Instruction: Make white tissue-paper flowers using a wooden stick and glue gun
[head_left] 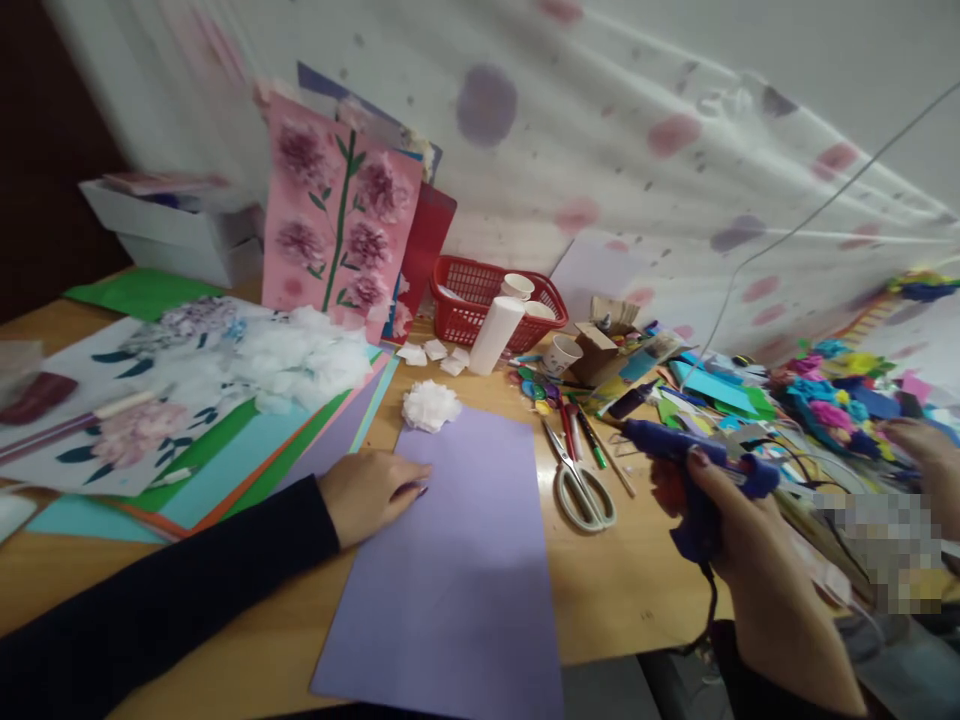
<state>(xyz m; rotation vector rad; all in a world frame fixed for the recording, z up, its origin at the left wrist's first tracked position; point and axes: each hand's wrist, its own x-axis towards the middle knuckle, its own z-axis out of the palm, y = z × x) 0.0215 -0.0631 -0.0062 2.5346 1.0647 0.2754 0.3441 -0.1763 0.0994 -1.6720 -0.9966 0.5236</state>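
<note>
A sheet of purple paper (465, 560) lies in front of me on the wooden table. My left hand (379, 495) rests on its left edge, fingers stretched out and holding nothing. Just beyond those fingertips, a white crumpled paper flower (431, 405) sits at the sheet's far left corner. To the right, my right hand (739, 515) is wrapped round the grip of a blue hot glue gun (701, 500), held up above the table with its nozzle to the left. Between the sheet and the glue gun lie white-handled scissors (581, 490).
A pink flower picture (341, 215) leans behind white tissue pieces (300, 355) and coloured sheets. Further back stand a red basket (461, 310), a white roll (496, 335) and a paper cup (561, 355). Another person's hand (926, 460) is at the right, near colourful paper scraps (832, 400).
</note>
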